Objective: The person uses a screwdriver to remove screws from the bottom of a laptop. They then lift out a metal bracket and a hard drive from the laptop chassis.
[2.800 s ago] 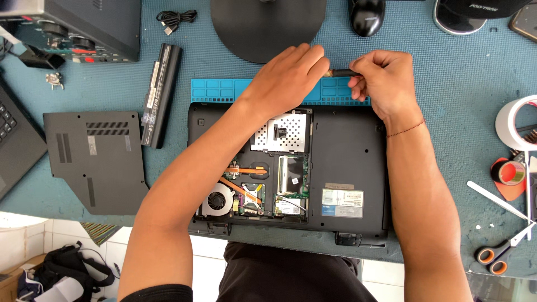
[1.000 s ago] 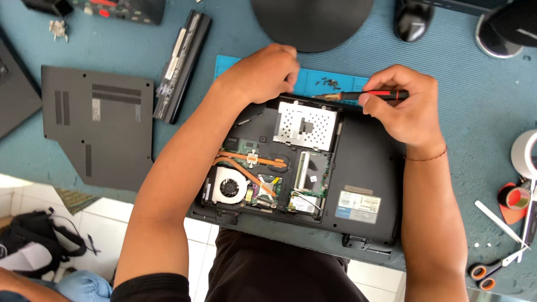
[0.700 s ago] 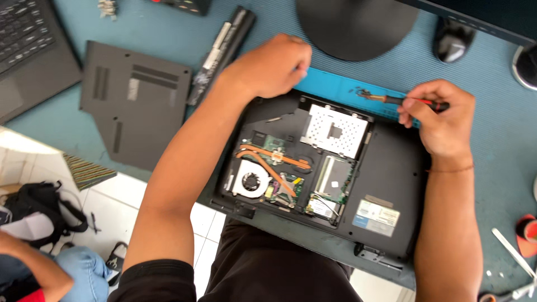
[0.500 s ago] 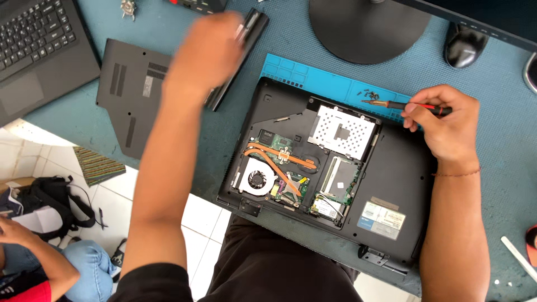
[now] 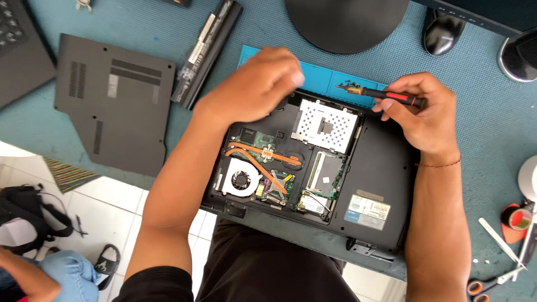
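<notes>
Right hand (image 5: 426, 120) is grasping a screwdriver (image 5: 386, 96), its long axis running leftward along the far edge of the opened laptop (image 5: 386, 179); left hand (image 5: 254, 86), loosely curled and holding nothing visible, is hovering over the far-left corner.

My black-and-red-handled screwdriver (image 5: 386, 96) lies level, tip left over the blue tray (image 5: 330, 78), beside the opened black laptop (image 5: 380, 168).

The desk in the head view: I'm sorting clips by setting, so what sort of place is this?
Probably an electronics repair bench. An opened laptop lies underside up, its removed bottom cover and battery lie beside it, and the right hand holds a screwdriver over a blue parts mat.
</notes>
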